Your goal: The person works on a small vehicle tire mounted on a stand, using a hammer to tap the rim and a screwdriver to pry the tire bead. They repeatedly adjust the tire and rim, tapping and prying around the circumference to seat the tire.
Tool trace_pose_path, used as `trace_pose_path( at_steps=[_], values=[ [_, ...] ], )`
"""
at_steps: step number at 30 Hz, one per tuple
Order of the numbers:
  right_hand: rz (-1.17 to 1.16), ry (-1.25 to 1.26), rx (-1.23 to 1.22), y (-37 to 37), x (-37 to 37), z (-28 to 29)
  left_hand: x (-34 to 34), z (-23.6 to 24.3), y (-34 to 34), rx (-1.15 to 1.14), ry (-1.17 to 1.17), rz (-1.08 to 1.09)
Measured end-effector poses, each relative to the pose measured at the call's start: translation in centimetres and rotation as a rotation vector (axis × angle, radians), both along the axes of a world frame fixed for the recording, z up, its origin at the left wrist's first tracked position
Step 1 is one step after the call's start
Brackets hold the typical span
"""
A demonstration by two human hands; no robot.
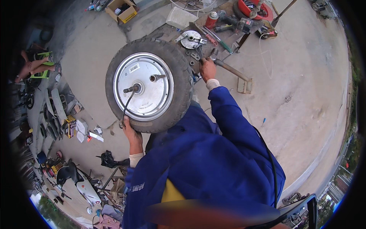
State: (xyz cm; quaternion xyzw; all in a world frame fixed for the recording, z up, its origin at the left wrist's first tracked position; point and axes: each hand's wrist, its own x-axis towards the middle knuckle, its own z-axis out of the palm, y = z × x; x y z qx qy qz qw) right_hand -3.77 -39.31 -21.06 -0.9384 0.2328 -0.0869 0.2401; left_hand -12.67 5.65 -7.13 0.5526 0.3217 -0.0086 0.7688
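A hub-motor wheel [121, 78] with a black tyre and a silver disc faces up in front of me. Its threaded axle sticks out of the middle, and a socket [154, 78] rests on the disc. At the tyre's lower edge my left hand [130, 132] grips the wheel, with the axle's black cable [129, 102] running down to its fingertips. My right hand [208, 70] is right of the tyre, fingers bent down beside small metal parts [195, 56]; whatever they hold is hidden. Next to it lies a hammer [230, 70], its handle end by a wooden block [244, 86].
Beyond the wheel lie a brake plate [191, 39], a red spray can [212, 19], a power tool [244, 26] and a red bowl [263, 8]. A cardboard box [121, 10] stands at the far left. A person sits on a green stool [42, 70]; a scooter [85, 189] is lower left.
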Motion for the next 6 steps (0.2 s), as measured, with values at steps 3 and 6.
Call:
trace_pose_path(
  at_steps=[3,6],
  values=[
    [0.13,0.147,-0.346,-1.5,1.1,-1.5,-0.3,0.6,-0.8,0.001,0.05,0.049],
    [0.215,0.22,-0.356,-2.0,2.4,-2.5,-0.7,0.1,-0.9,0.015,0.055,0.095]
  ],
)
